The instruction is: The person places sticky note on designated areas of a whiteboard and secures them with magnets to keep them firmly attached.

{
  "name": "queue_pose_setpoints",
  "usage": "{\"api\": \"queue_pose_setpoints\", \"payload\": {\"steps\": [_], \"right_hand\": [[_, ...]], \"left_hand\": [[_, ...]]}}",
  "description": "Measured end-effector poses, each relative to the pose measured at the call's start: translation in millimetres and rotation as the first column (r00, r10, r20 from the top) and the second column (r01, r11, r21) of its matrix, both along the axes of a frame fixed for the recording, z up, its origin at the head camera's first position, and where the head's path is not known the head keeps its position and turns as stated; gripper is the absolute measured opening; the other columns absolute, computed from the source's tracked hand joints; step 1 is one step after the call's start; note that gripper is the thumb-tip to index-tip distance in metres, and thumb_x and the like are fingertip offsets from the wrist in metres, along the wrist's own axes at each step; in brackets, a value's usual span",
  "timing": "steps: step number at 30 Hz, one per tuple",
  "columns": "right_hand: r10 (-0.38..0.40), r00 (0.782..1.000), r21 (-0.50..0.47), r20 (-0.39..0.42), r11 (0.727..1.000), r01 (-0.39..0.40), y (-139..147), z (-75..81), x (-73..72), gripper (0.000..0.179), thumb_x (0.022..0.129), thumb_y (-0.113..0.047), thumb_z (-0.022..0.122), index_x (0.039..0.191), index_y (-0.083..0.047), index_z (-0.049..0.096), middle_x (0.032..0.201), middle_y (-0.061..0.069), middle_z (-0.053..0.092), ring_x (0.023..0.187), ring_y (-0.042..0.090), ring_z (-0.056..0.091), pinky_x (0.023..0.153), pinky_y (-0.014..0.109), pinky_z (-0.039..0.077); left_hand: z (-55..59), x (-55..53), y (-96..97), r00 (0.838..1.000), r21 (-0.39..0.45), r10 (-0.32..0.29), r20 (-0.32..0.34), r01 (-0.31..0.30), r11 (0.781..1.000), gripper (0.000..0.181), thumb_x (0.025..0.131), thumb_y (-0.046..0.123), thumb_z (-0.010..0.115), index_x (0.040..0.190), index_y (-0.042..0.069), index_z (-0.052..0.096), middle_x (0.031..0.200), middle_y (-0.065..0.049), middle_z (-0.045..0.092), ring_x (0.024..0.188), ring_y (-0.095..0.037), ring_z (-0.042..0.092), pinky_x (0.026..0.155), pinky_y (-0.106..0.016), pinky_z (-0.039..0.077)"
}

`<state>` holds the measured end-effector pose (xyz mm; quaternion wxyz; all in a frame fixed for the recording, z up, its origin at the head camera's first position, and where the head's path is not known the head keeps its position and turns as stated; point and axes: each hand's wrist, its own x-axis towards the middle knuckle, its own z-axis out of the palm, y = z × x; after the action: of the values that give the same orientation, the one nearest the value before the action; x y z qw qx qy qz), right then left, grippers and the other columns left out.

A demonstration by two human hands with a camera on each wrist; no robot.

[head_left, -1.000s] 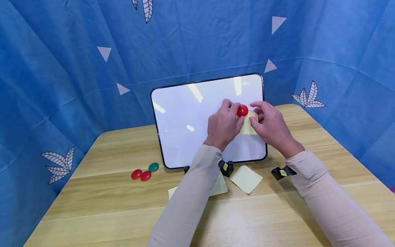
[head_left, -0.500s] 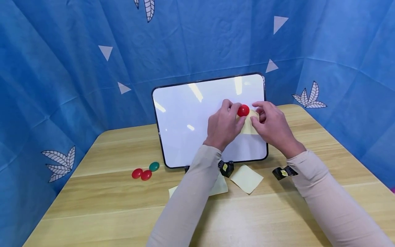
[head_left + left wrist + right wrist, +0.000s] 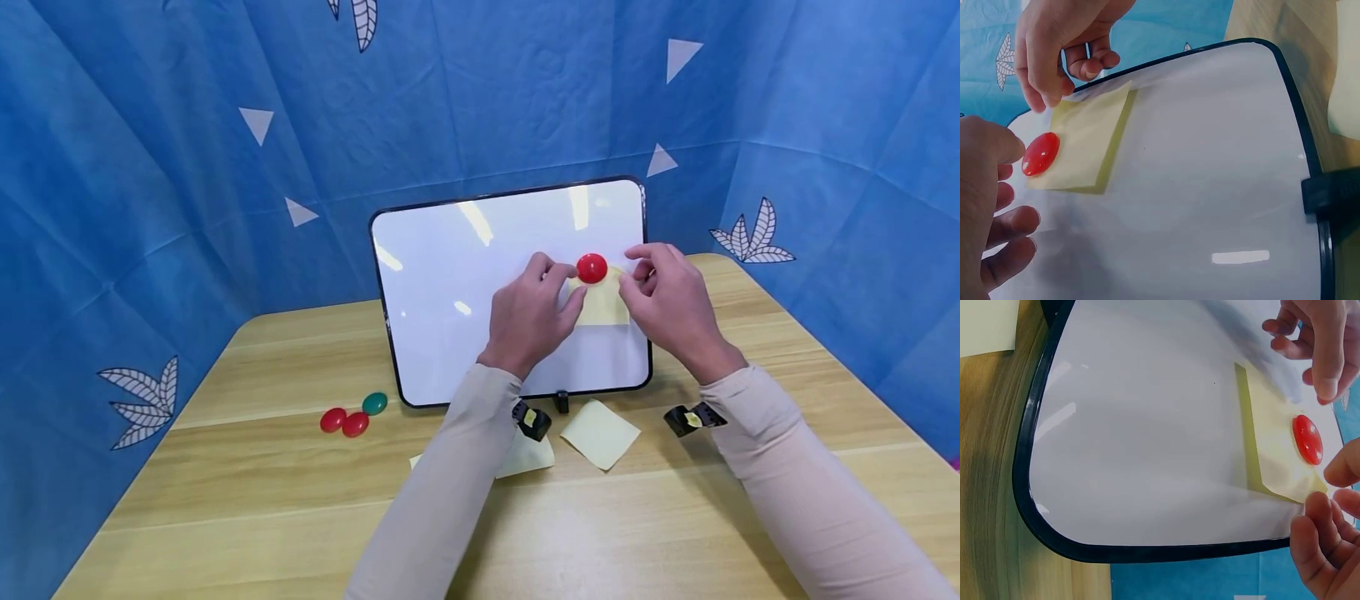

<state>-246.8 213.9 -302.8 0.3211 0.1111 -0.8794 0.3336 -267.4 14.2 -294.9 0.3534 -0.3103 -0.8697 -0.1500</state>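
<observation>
1. Blue curtain (image 3: 480,100) on every visible side, printed with pale triangles (image 3: 257,125) and leaf motifs (image 3: 750,233). Surface is a wood-grain tabletop (image 3: 247,508); black-framed whiteboard (image 3: 465,292) stands on it, leaning slightly, ceiling-light glare across its face.
2. Counts: one whiteboard; four round magnets in total. One red magnet (image 3: 592,268) is on the board's right half, over the upper part of a yellow sticky note (image 3: 600,307). Loose on the table, left of the board: two red ones (image 3: 344,422) and one green magnet (image 3: 374,403).
3. Paper on table: one square note (image 3: 601,435) in front of the board, plus pale paper (image 3: 528,454) partly under my left forearm; can't tell if that's one sheet or more.
4. Grip: left hand (image 3: 528,312) released, fingertips just beside the red magnet. Right hand (image 3: 671,296) holds nothing, thumb and index apart by the note's right edge; contact there, can't tell.
5. Vs half a second ago: left hand backed off left, right hand slightly right. Magnet and note stayed put.
</observation>
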Motion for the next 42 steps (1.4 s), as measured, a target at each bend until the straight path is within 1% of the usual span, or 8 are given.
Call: {"api": "queue_pose_setpoints", "payload": {"steps": [3,7,13,17,21,27,33,42], "right_hand": [[0.003,1.000,-0.003,0.003,1.000,-0.003,-0.8,-0.9,-0.1,0.030,0.094,-0.007,0.062,0.121,0.004,0.060,0.092,0.014,0.055,0.076,0.025,0.054,0.067,0.040,0.048],[0.008,1.000,0.002,-0.008,1.000,-0.008,-1.4,-2.6,0.2,0.029,0.094,-0.007,0.063,0.120,0.004,0.061,0.091,0.014,0.056,0.076,0.025,0.053,0.067,0.040,0.048],[0.010,0.999,0.016,-0.043,1.000,-0.009,-1.1,-3.4,2.6,0.025,0.093,-0.006,0.063,0.116,0.004,0.063,0.090,0.014,0.057,0.075,0.025,0.053,0.066,0.039,0.047],[0.014,0.998,0.014,-0.059,1.000,-0.014,-0.3,-2.0,4.8,0.023,0.092,-0.006,0.061,0.112,0.003,0.065,0.088,0.013,0.058,0.074,0.024,0.053,0.065,0.037,0.045],[0.020,0.998,0.018,-0.067,1.000,-0.018,0.3,-0.8,7.3,0.020,0.092,-0.006,0.060,0.109,0.003,0.067,0.086,0.012,0.058,0.074,0.022,0.052,0.065,0.034,0.044],[0.024,0.997,0.035,-0.069,0.999,-0.022,0.7,-0.4,12.0,0.019,0.092,-0.006,0.061,0.107,0.002,0.068,0.084,0.010,0.059,0.073,0.022,0.052,0.063,0.032,0.043],[0.043,0.995,0.060,-0.090,0.997,-0.038,-0.6,0.9,12.9,0.017,0.092,-0.005,0.060,0.104,0.001,0.070,0.082,0.009,0.060,0.070,0.021,0.054,0.062,0.028,0.043],[0.058,0.995,0.079,-0.082,0.995,-0.052,-2.5,1.7,16.1,0.015,0.092,-0.004,0.059,0.100,0.001,0.070,0.077,0.008,0.061,0.067,0.020,0.054,0.059,0.032,0.044]], "left_hand": [[-2.8,1.0,-4.8,1.000,0.001,-0.016,0.000,0.016,1.000,0.031,0.092,0.036,0.071,0.112,0.013,0.074,0.102,-0.003,0.067,0.064,-0.007,0.058,0.061,-0.014,0.047],[-5.7,2.1,-10.6,1.000,-0.017,-0.009,0.004,0.009,1.000,0.028,0.093,0.037,0.068,0.109,0.014,0.075,0.101,-0.002,0.067,0.066,-0.007,0.060,0.060,-0.015,0.047],[-5.2,6.4,-18.7,1.000,-0.036,-0.014,0.018,0.015,0.999,0.026,0.094,0.036,0.068,0.106,0.015,0.076,0.098,-0.002,0.067,0.066,-0.008,0.060,0.059,-0.015,0.047],[-6.1,10.9,-26.8,0.999,-0.055,0.009,0.033,-0.007,0.998,0.025,0.094,0.037,0.067,0.104,0.016,0.076,0.096,0.000,0.067,0.062,-0.007,0.057,0.056,-0.016,0.046],[-9.7,14.7,-37.5,0.999,-0.048,0.021,0.036,-0.019,0.999,0.021,0.094,0.036,0.069,0.100,0.017,0.077,0.092,0.002,0.065,0.060,-0.007,0.056,0.054,-0.016,0.044],[-16.9,22.9,-54.5,0.999,-0.042,-0.028,0.024,0.029,0.999,0.018,0.092,0.034,0.072,0.095,0.018,0.078,0.084,0.003,0.065,0.060,-0.008,0.057,0.053,-0.018,0.043],[-24.3,30.3,-77.8,0.997,-0.077,-0.029,0.067,0.034,0.996,0.018,0.092,0.036,0.071,0.089,0.018,0.077,0.080,0.005,0.064,0.060,-0.007,0.055,0.053,-0.019,0.043],[-33.3,38.7,-109.6,0.993,-0.099,-0.018,0.118,0.030,0.995,0.017,0.091,0.033,0.073,0.087,0.017,0.077,0.079,0.003,0.064,0.061,-0.007,0.055,0.052,-0.020,0.044]]}}
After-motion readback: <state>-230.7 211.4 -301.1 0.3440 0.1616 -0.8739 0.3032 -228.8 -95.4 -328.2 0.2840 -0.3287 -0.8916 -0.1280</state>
